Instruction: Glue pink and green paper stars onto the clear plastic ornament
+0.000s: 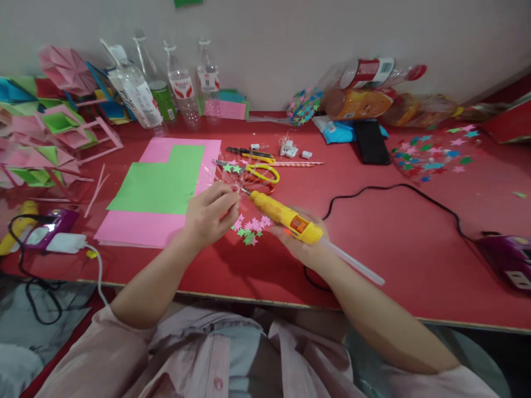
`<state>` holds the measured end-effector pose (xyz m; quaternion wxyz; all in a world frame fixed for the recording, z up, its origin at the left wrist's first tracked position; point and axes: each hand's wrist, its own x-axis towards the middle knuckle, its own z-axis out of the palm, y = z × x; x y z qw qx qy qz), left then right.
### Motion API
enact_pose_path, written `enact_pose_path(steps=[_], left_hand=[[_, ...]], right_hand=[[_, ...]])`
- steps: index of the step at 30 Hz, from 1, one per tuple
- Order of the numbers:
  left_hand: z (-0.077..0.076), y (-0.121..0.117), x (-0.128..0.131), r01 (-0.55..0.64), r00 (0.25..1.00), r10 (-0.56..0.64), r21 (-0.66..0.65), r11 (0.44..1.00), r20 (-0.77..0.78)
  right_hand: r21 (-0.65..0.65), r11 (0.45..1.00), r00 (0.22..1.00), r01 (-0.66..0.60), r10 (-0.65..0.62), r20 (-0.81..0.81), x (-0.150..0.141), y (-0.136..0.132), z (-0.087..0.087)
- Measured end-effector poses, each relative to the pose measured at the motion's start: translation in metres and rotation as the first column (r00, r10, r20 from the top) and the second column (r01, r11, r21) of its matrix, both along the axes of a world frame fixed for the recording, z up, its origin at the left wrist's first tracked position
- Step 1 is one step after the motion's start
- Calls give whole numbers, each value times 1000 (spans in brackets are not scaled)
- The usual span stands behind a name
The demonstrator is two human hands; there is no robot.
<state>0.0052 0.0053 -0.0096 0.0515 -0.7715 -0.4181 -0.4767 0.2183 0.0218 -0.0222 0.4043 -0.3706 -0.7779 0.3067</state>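
Right hand [307, 255]: grip closed round the glue gun [274, 209]. Stars [251, 228] on the worktop [415, 254], between the hands. Left hand [211, 213]: grip pinched, seemingly on clear film [223, 177] (blurred), near the nozzle [245, 190]. Step, as judged: gluing; the next move calls for steadiness. Beyond: scissors [265, 174].

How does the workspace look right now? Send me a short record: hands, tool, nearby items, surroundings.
Right hand: wrapped around a yellow glue gun
Left hand: fingers curled near the gun's tip; grip on the clear plastic strands there unclear
Glue stick: translucent, protruding from the gun's rear
Star cutouts: pink and green, loosely piled between the hands
Sheets: green sheet lying on pink sheet
Behind the hands: yellow-handled scissors, utility knife
Far right: purple power strip
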Motion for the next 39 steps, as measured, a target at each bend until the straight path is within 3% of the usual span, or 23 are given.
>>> enact_pose_path(steps=[2,5,8,11,13,15,17,20,23,25,28,32,39], left_hand=[[2,-1,0,11,999,-11,4,1000,51],[3,0,-1,-14,979,34,-101,995,201],[4,2,-1,2,925,86,-231,973,371],[4,3,-1,53,864,114,-315,948,490],[4,4,0,110,829,118,-368,923,546],[4,4,2,190,793,124,-435,880,596],[5,4,3,271,760,134,-498,824,636],[7,4,3,355,717,157,-549,757,680],[8,3,2,424,674,174,-569,705,718],[9,3,2,484,643,184,-581,655,743],[12,0,3,581,578,232,-594,556,782],[16,-2,3,671,507,279,-576,467,816],[16,0,-1,786,431,239,-492,373,870]], right_hand=[[51,997,998,61,-61,0,5,8,1],[125,981,987,151,-157,36,16,26,4],[216,970,945,111,-170,280,29,47,3],[231,973,874,18,-127,469,37,61,-4],[225,974,788,-14,-128,603,40,68,-11],[211,977,701,-3,-148,697,41,72,-17],[189,982,663,-4,-139,735,44,75,-22],[188,981,672,-43,-111,732,49,76,-21],[289,957,717,-28,-182,673,47,71,-8],[394,919,812,-11,-222,540,36,62,9],[464,883,939,-73,-96,330,9,43,39],[500,815,938,-294,146,314,-28,28,63],[573,751,935,-327,168,313,-42,35,65]])
